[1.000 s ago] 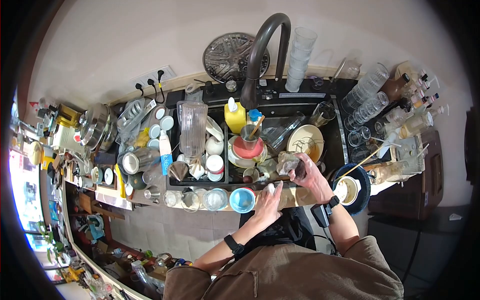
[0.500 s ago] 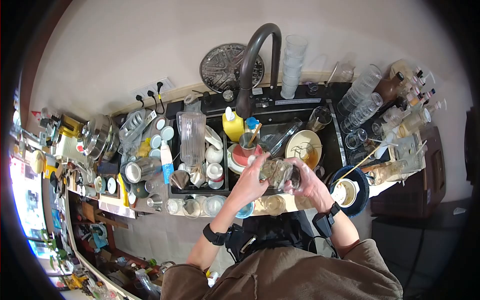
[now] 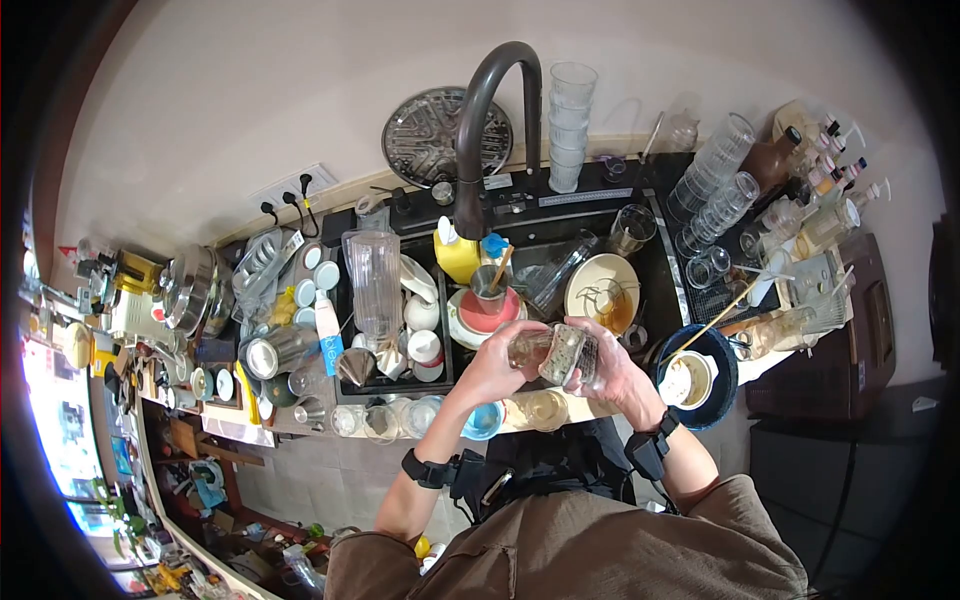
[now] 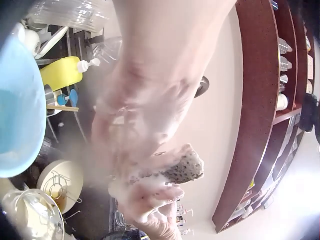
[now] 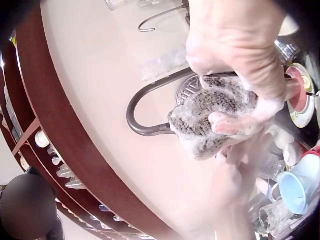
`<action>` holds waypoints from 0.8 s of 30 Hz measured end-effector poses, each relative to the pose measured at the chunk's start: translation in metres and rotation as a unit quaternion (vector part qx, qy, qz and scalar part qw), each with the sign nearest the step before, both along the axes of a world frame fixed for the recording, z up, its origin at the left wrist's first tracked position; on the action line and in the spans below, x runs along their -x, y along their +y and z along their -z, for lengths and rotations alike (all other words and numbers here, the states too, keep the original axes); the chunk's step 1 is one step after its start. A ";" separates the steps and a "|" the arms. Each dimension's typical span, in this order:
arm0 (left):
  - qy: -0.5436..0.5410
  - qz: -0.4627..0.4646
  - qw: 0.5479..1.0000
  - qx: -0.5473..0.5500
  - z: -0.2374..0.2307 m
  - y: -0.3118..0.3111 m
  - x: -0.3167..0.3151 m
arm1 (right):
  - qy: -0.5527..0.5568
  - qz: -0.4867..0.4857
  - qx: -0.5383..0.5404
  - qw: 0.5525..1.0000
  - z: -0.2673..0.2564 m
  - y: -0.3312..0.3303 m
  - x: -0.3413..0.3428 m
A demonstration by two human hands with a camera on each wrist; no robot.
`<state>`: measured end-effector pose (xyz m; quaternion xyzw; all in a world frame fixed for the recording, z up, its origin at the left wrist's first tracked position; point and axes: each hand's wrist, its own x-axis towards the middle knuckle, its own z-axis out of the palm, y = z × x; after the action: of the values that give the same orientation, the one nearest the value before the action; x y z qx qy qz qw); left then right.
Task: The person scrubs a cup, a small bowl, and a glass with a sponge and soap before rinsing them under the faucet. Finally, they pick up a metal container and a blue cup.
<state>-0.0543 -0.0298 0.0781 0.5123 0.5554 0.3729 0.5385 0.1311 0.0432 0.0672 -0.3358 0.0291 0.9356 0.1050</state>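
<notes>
In the head view, both hands meet over the front edge of the sink. The left hand [image 3: 492,368] grips a clear glass [image 3: 528,348], and the right hand [image 3: 618,378] holds a soapy grey sponge [image 3: 566,354] against it. Seen from the right wrist, the fingers of the right hand [image 5: 245,60] curl over the foamy sponge [image 5: 207,112], with the left hand [image 5: 237,182] just below. The left wrist view shows the left hand [image 4: 145,110] blurred, covering the glass; the sponge [image 4: 186,167] sticks out beside the foam-covered right hand [image 4: 150,205].
A black faucet [image 3: 470,150] arches over the sink. In the sink are a cream bowl [image 3: 590,285] and a yellow bottle [image 3: 457,260]. Along the front ledge stand several cups, including a blue one [image 3: 484,420]. A dark blue basin [image 3: 722,372] is at the right.
The left hand has risen from the front ledge and taken hold of a glass. The right hand has brought the sponge to it, and the sponge has turned between the hands.
</notes>
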 end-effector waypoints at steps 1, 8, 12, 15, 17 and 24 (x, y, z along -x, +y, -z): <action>-0.034 -0.011 0.999 0.039 0.002 0.001 0.001 | -0.006 0.001 0.003 1.000 -0.004 0.000 0.001; -0.094 -0.096 0.982 0.135 -0.005 0.004 -0.005 | 0.023 -0.011 -0.027 0.999 0.002 0.003 -0.002; -0.177 -0.105 0.973 0.102 0.001 0.002 -0.001 | 0.028 -0.019 -0.058 0.998 0.000 0.004 -0.002; -0.313 -0.135 0.926 0.163 0.001 -0.002 0.008 | 0.021 -0.035 -0.132 0.990 0.001 0.004 -0.006; -0.373 -0.177 0.893 0.177 -0.006 -0.005 0.013 | -0.030 -0.017 -0.193 0.981 0.010 0.004 -0.010; -0.449 -0.233 0.851 0.138 0.022 -0.017 0.028 | -0.159 0.112 -0.530 0.825 -0.033 0.000 -0.008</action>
<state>-0.0826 -0.0463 0.0558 0.0647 0.4019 0.5968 0.6915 0.1389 0.0436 0.1004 -0.3671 -0.4512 0.7223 0.3741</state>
